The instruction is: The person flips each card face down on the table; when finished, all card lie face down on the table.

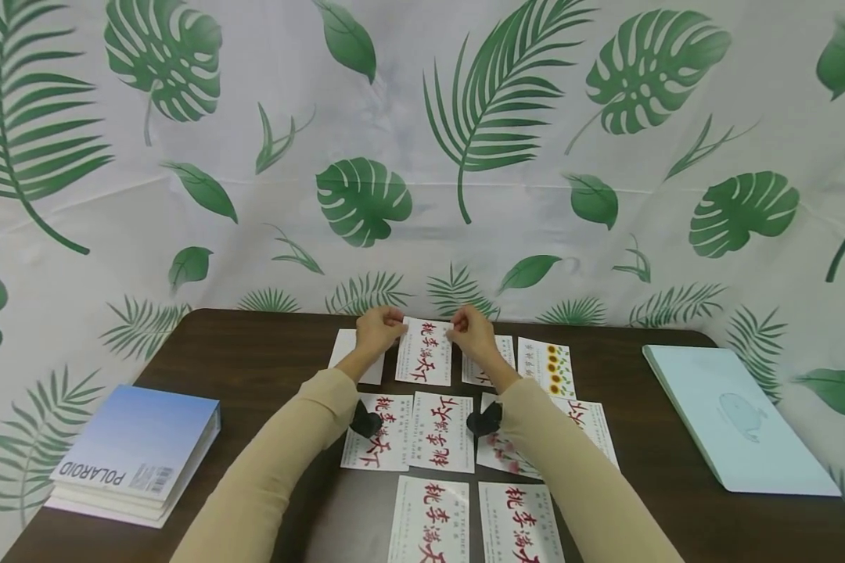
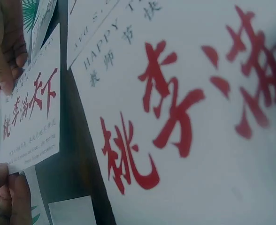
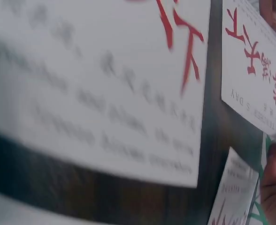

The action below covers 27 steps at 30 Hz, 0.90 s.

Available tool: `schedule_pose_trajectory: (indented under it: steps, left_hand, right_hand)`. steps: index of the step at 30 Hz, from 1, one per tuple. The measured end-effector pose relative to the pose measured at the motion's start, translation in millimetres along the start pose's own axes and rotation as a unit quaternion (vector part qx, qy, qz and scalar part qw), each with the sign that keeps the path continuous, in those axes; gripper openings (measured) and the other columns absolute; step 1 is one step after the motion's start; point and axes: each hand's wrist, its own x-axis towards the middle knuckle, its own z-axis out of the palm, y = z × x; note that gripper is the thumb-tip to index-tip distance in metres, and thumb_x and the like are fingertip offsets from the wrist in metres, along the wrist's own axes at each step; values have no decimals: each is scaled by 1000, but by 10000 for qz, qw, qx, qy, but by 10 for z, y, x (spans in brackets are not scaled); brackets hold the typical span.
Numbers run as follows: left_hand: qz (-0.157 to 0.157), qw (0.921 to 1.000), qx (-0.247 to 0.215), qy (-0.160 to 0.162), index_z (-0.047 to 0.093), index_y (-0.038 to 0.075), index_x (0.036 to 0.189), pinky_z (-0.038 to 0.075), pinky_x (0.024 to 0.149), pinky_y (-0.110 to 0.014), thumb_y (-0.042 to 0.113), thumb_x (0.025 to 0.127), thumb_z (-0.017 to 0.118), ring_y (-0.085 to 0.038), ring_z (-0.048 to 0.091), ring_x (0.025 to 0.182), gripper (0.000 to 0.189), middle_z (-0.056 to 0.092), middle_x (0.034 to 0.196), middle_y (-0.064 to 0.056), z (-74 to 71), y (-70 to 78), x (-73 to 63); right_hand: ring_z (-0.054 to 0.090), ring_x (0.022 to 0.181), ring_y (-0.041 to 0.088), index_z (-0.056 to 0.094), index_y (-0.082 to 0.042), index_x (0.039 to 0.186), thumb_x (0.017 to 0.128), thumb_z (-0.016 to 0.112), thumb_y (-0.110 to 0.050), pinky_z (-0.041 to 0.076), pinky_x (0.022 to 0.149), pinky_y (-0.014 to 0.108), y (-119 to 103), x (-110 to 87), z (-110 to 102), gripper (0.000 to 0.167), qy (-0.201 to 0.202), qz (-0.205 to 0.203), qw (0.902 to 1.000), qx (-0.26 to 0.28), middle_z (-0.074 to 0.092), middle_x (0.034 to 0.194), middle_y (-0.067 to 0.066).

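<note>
A white greeting card [image 1: 422,356] with red brush-style Chinese characters is held at the back of the table, a hand at each side. My left hand [image 1: 379,332] pinches its upper left edge between thumb and fingers. On the opposite edge, my right hand [image 1: 473,335] pinches it the same way. In the left wrist view the card [image 2: 32,105] shows "TEACHER'S DAY"-style print along one edge. A plain white card [image 1: 343,349] lies beneath my left hand, and a similar red-lettered card [image 1: 480,371] lies partly hidden under my right.
A sunflower card [image 1: 549,366] lies right of my hands. Several red-lettered cards [image 1: 442,438] lie in rows under my forearms. A blue-and-white Polaroid box or album [image 1: 141,438] sits left; a pale blue whale-printed book [image 1: 739,422] sits right. A leaf-patterned cloth [image 1: 422,258] hangs behind the dark table.
</note>
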Motion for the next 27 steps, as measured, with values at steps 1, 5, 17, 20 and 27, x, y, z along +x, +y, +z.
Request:
schedule_pose_trajectory:
  steps: [1,5,17,20,27]
  left_hand:
    - [-52,9999,-82,-30,66,-2,102,58,67,-26,2,82,68,-23,65,82,20,67,93,-15,-3,1,-1]
    - [-193,9995,-254,-29,66,-1,103,58,66,-26,0,82,65,-19,63,78,21,66,94,-14,-22,3,16]
    - [-259,9994,-226,24,66,-1,99,57,59,-24,-3,79,59,-21,67,72,21,69,96,-18,-33,139,-49]
    - [-218,9996,-172,57,66,-1,99,57,57,-23,-3,79,59,-22,67,71,21,69,95,-17,-36,179,-75]
    - [-76,9962,-846,-173,65,-3,108,58,62,-25,5,88,60,-18,65,73,22,67,102,-19,-63,242,-120]
  right_hand:
    - [57,79,24,57,0,95,80,69,-2,47,69,30,-19,-29,5,19,89,142,9999,9,59,84,11]
    - [59,77,23,61,1,98,81,69,-5,48,65,29,-114,-173,86,20,405,348,9984,175,61,84,11]
    - [49,65,11,59,-4,90,74,79,-24,41,55,22,-495,-543,432,32,-219,-19,9996,165,58,75,3]
    - [52,66,13,58,-5,90,74,78,-23,42,56,23,-529,-566,434,32,-163,-45,9999,-22,59,76,4]
    - [59,63,15,63,-1,89,78,71,-10,49,55,23,-563,-567,336,16,96,-349,9993,-39,64,74,8]
